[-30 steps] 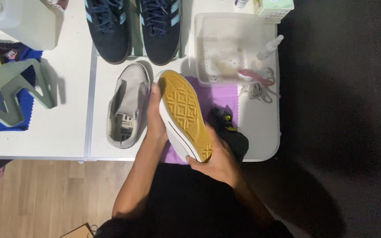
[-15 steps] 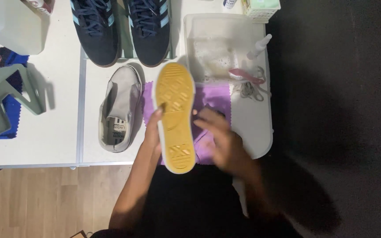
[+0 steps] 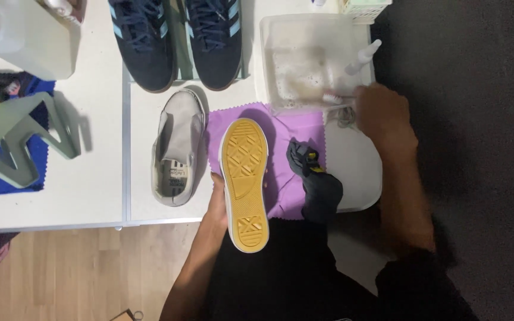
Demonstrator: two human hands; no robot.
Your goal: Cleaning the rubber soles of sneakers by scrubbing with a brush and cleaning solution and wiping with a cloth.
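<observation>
Left of the left hand [image 3: 216,199]: a grey shoe [image 3: 176,148] lies on the white table [image 3: 90,178], opening up, just beside the hand and apart from it. Further left sit a grey-green stand [image 3: 19,134] on a blue cloth [image 3: 7,178] and a white jug [image 3: 25,35].

Left hand grasps the sneaker [image 3: 244,181] from its left side, yellow sole up. The sneaker hangs over the near table edge, partly above the purple cloth [image 3: 281,139]. Long axis now runs straight away from the person: toe far, heel near. A second ago it was tilted, with both hands on it; half a second ago it had squared up with the right hand close to it.

Beyond that hand: two navy shoes [image 3: 174,35] side by side, toes toward the person.

Right of the sneaker, a dark rag [image 3: 313,175] lies on the purple cloth, untouched.

Right hand [image 3: 382,113] has left the sneaker and moved far-right to the brush [image 3: 331,98] at the edge of the soapy tub [image 3: 304,59]. Fingers curl at the handle end; cannot tell if the grip has closed. A small white bottle [image 3: 364,56] is just beyond it.

Judgement: the sole is presented and steady, one-handed; the work is switching from positioning to fetching the brush.
</observation>
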